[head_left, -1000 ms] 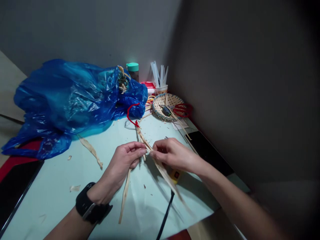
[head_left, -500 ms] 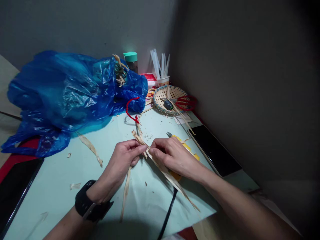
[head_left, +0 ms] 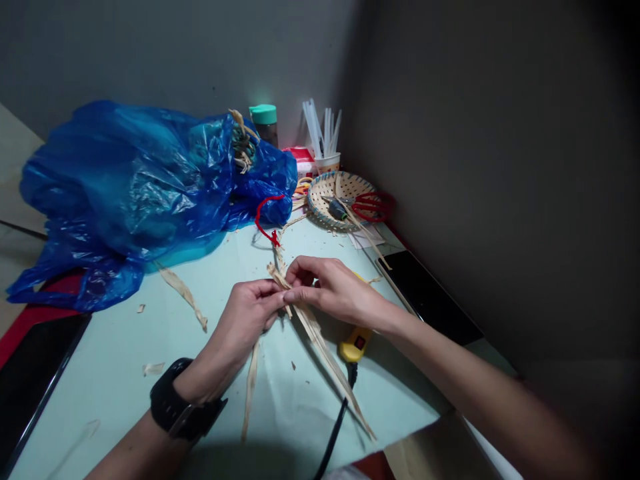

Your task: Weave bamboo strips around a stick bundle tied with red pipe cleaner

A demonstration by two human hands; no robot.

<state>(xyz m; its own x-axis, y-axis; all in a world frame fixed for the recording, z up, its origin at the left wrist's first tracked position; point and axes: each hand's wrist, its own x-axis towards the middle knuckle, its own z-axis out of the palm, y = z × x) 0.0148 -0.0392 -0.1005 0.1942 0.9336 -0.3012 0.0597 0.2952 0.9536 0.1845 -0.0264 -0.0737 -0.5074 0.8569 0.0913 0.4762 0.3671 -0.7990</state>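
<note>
Dried, pale husk-like strips (head_left: 320, 339) run between my hands over the pale green table (head_left: 200, 373). My left hand (head_left: 250, 310), with a black watch on its wrist, pinches them near the upper end. Another strip (head_left: 251, 387) hangs down from beneath that hand. My right hand (head_left: 330, 283) meets it from the right, thumb and fingers closed on the same strips beside the left fingertips. Just beyond lies a braided cord with a red string (head_left: 273, 235) at its end; whether it joins the held strips is hidden by my fingers.
At the back left lies a large blue plastic bag (head_left: 150, 173). A woven basket (head_left: 340, 200) holds red-handled scissors (head_left: 373, 207). Close to my right hand are a yellow corded tool (head_left: 356, 345) and a dark phone (head_left: 435, 300). A loose strip (head_left: 183, 290) lies left.
My right hand has moved slightly up and left, closer to the left fingertips. The long strip's lower end has swung left, uncovering more of the yellow tool.
</note>
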